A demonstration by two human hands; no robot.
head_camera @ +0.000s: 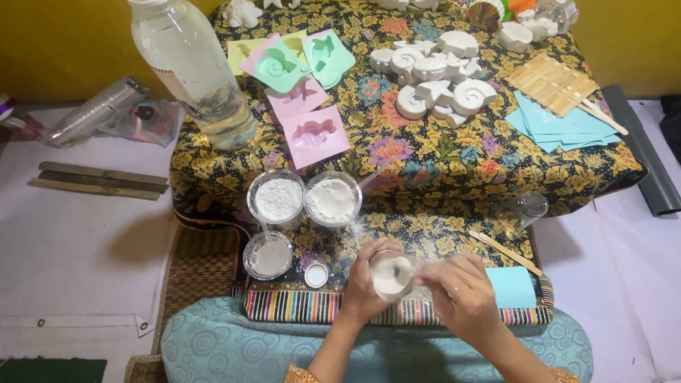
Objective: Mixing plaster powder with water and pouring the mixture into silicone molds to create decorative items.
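Observation:
My left hand (362, 284) wraps around a small clear cup (392, 275) with white paste in it, near the table's front edge. My right hand (461, 291) is closed over the cup's right side; its fingers pinch something thin at the rim, but I cannot make out what. Just beyond the cup stand two clear cups of white powder (278, 198) (332, 200). A third cup (268, 255) with a whitish liquid sits to the left, and a small white cap (316, 275) lies beside it.
A big clear water bottle (195, 71) stands at the back left. Pink and green moulds (312, 135) lie mid-table, white plaster shell casts (436, 78) behind them. Wooden sticks (553, 84) rest on blue sheets at right; one stick (505, 253) and a blue card (512, 287) lie near my right hand.

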